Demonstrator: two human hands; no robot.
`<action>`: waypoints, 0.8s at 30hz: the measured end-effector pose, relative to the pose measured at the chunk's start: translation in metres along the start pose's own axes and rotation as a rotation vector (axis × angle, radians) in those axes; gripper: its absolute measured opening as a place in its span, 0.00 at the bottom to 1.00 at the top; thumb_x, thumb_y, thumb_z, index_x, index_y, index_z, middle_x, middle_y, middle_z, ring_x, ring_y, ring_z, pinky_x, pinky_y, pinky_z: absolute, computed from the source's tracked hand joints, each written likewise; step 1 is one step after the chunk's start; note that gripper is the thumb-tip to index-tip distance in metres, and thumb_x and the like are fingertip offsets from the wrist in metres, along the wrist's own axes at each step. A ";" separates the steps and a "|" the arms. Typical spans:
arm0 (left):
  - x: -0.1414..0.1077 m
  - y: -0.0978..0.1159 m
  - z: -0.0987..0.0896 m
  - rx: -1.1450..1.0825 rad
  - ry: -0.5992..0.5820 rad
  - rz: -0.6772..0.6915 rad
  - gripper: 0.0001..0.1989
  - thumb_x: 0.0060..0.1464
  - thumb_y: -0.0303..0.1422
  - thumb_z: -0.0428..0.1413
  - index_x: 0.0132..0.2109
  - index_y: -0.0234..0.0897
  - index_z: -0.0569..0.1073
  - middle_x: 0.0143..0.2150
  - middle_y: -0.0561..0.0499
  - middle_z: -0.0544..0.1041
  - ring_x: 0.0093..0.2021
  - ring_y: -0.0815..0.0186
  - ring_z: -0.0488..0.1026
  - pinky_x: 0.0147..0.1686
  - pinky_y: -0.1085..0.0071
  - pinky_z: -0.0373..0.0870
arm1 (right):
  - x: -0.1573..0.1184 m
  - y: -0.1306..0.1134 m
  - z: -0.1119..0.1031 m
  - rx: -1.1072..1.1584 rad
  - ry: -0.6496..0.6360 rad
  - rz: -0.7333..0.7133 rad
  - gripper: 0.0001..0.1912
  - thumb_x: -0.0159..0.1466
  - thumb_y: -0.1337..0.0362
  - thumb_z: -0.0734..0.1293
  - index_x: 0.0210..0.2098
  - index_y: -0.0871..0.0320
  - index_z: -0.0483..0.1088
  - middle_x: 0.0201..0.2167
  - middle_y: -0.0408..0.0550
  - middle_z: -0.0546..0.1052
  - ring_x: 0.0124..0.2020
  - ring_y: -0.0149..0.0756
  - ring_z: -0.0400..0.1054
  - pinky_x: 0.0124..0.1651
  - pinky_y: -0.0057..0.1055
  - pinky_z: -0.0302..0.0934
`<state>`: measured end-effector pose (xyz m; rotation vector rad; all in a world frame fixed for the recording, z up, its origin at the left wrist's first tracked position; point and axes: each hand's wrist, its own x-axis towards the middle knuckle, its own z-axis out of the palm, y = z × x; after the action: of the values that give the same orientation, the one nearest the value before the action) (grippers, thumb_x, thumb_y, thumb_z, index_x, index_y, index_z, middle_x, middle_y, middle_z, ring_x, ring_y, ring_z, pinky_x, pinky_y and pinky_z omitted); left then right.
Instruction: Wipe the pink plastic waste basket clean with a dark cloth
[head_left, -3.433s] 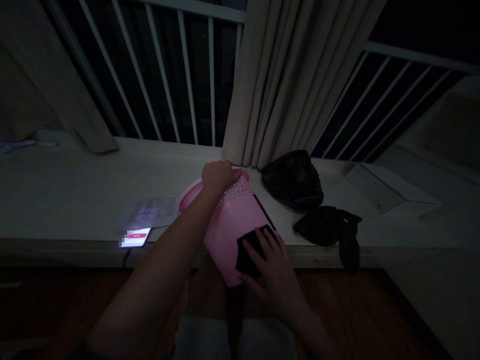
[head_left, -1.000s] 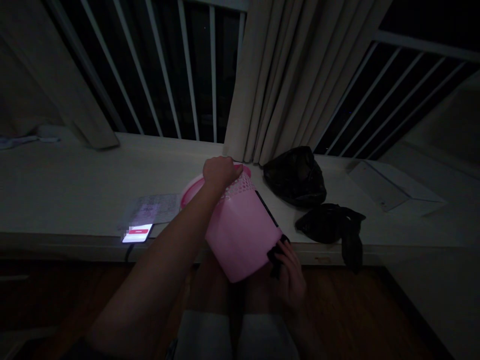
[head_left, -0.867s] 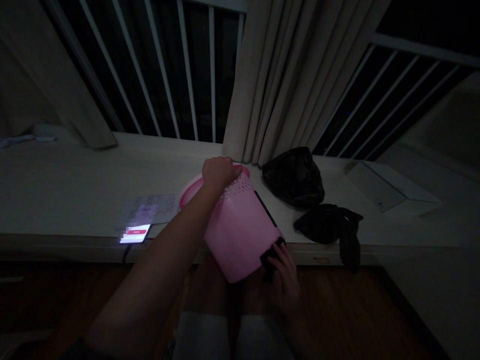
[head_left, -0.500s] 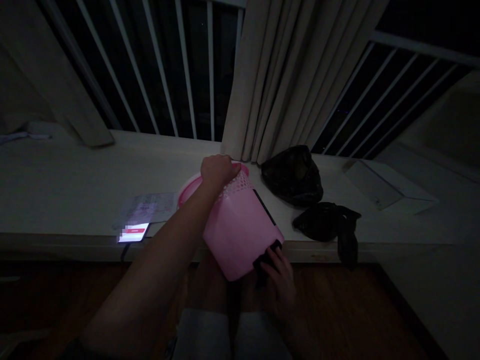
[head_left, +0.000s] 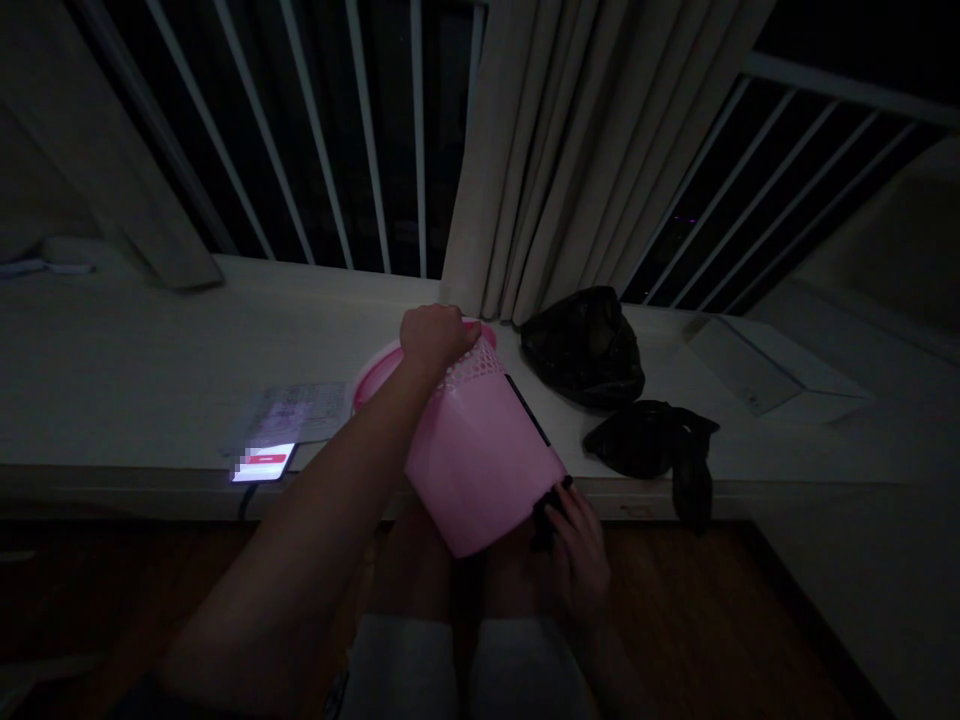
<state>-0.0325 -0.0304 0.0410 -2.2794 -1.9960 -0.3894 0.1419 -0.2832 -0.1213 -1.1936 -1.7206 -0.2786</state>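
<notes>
A pink wastebasket with a lattice band below its rim lies tilted, its mouth toward the window and its base toward my body. My left hand is closed around the rim at the top. Down at the lower right edge of the base, my right hand presses a crumpled black cloth against the pink wall with bent fingers. Dim light leaves the cloth's exact kind uncertain. A thin dark strip runs along the wastebasket's right side. The inside of the wastebasket is mostly hidden by my left arm.
Two black plastic bags sit on the white ledge to the right. A pale box stands farther right. Left of the wastebasket lie a printed sheet and a lit phone with a cable. Curtains and window bars rise behind.
My right hand has slid a little to the right along the base edge with the black cloth. My left hand and the wastebasket have hardly moved.
</notes>
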 end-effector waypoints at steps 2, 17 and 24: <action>0.000 0.000 0.000 0.007 -0.004 -0.004 0.32 0.57 0.54 0.41 0.49 0.34 0.76 0.44 0.36 0.77 0.46 0.48 0.73 0.45 0.57 0.65 | 0.002 0.003 0.001 0.014 -0.006 -0.006 0.19 0.69 0.70 0.55 0.56 0.56 0.67 0.57 0.56 0.71 0.63 0.46 0.59 0.57 0.52 0.63; 0.000 0.000 -0.001 0.049 0.006 0.005 0.32 0.57 0.54 0.41 0.49 0.36 0.77 0.43 0.37 0.78 0.45 0.50 0.73 0.42 0.59 0.66 | 0.021 -0.002 0.002 0.096 -0.016 -0.013 0.20 0.67 0.72 0.56 0.56 0.58 0.67 0.55 0.56 0.73 0.62 0.46 0.62 0.57 0.51 0.63; -0.001 -0.001 -0.002 0.041 0.008 0.006 0.31 0.57 0.54 0.41 0.48 0.36 0.77 0.43 0.37 0.78 0.45 0.51 0.74 0.43 0.59 0.66 | 0.026 0.001 0.005 0.109 -0.083 -0.057 0.21 0.66 0.73 0.56 0.56 0.57 0.66 0.56 0.56 0.72 0.63 0.46 0.60 0.59 0.51 0.62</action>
<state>-0.0342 -0.0316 0.0425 -2.2551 -1.9747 -0.3525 0.1387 -0.2639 -0.1032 -1.0916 -1.8206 -0.1693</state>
